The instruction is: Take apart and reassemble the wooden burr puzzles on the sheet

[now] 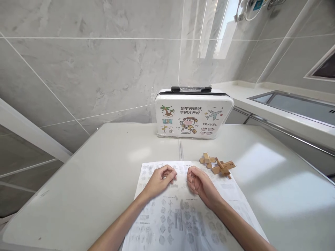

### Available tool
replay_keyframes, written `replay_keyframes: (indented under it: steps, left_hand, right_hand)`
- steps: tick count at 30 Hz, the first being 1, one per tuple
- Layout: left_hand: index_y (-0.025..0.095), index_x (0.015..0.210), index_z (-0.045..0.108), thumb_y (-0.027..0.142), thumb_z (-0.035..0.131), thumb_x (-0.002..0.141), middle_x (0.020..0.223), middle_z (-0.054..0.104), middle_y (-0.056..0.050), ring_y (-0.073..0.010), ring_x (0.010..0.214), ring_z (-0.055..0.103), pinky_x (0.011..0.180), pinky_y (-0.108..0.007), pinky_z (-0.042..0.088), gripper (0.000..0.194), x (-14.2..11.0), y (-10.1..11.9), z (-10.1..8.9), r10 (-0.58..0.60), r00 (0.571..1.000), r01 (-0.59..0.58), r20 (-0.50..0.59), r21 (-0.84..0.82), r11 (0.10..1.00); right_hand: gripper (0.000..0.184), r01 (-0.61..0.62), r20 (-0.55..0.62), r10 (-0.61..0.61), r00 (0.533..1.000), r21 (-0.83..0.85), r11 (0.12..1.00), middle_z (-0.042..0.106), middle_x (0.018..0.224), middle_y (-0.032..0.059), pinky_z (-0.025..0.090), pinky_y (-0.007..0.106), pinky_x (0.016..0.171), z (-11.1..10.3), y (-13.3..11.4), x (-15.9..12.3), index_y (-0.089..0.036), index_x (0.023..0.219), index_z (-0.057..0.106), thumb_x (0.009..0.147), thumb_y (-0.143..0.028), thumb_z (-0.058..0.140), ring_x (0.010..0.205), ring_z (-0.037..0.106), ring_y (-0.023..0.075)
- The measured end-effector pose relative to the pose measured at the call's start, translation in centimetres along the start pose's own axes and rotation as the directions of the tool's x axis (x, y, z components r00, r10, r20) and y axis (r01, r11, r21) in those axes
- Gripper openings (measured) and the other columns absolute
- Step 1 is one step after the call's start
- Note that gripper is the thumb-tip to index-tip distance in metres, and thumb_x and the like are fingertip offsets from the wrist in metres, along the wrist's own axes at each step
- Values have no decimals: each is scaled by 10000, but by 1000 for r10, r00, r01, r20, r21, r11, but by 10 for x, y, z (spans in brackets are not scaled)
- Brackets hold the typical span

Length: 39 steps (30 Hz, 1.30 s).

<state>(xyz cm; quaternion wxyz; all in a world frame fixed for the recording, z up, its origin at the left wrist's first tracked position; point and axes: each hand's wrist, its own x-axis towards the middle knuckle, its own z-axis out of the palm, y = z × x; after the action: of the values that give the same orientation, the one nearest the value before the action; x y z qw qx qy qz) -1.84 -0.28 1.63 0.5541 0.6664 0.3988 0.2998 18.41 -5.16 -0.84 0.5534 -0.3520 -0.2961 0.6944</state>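
My left hand (162, 179) rests on a large printed paper sheet (172, 209), its fingers curled in loosely and nothing seen in them. Across a small gap, my right hand (200, 184) lies on the same sheet with its fingers likewise curled in, holding nothing that I can see. Just beyond the right hand is a small light wooden puzzle (207, 159) of crossed blocks. Beside it, to the right, sits a darker interlocking wooden puzzle (223, 168) with one longer bar jutting out. Rows of small grey diagrams cover the paper between my forearms.
A white carrying case (193, 115) with cartoon prints and a black handle stands upright at the back of the white table (78, 188), near the grey tiled wall (104, 69). On the right runs a counter (261, 90) with a dark glass panel (293, 104).
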Motion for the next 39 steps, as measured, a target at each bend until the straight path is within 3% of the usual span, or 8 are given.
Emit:
replay_keyframes:
  steps: [14,28,39]
  left_hand:
    - [191,826,584,425,581,988,835,691,-45,-153,704,600,719,-290,476,285,-1,4,-1,-6,1000,6,-6,-50,999]
    - [197,807,594,374,473,1012,767,641,-40,-182,732,585,769,-319,463,297,-2,7,-4,3,1000,-3,10,-31,1000]
    - [199,810,593,365,449,1020,777,645,-45,-186,742,577,767,-325,458,303,-2,9,-5,-3,1000,3,11,-17,1000]
  right_hand:
    - [332,20,32,-22,999,65,998,525,681,-39,287,202,413,-1,-1,2,-194,818,601,969,-482,667,478,413,75]
    - [375,3,55,-17,998,244,970,316,521,-97,221,178,386,-6,-4,2,-210,729,568,959,-482,685,419,179,59]
    - [487,17,23,-28,999,385,923,277,454,-101,187,200,356,-9,-12,0,-216,623,485,958,-537,633,395,111,62]
